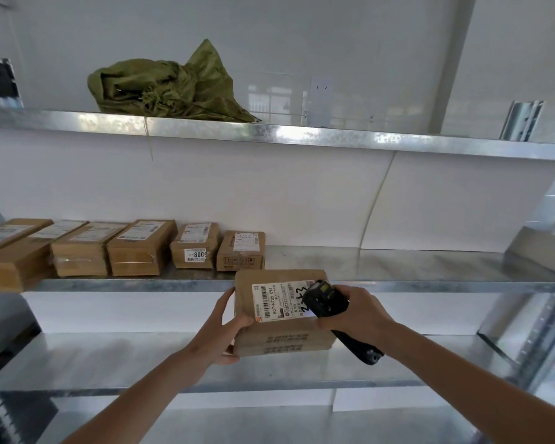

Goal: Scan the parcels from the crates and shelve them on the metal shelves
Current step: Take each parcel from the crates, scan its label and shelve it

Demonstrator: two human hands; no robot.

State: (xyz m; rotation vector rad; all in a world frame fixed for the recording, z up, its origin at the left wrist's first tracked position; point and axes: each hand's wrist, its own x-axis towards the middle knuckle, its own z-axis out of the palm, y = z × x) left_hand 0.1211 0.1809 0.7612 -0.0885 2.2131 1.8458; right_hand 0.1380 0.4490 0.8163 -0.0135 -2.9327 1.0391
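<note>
Our left hand [226, 328] grips the brown cardboard parcel [282, 315] by its left edge. Our right hand [354, 310] grasps the black handheld scanner [327, 299] over its white label [274, 301].

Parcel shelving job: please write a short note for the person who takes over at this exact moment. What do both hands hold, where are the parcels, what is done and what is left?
Left hand grips the left edge of a cardboard parcel, held in front of the middle shelf.
Right hand holds a black handheld scanner over the parcel's label.
Done: six parcels stand in a row on the left part of the middle shelf.
Left: finish the scan, probably place this parcel to the right of the row. The crates are out of view, so how many parcels remain is unknown.
</note>
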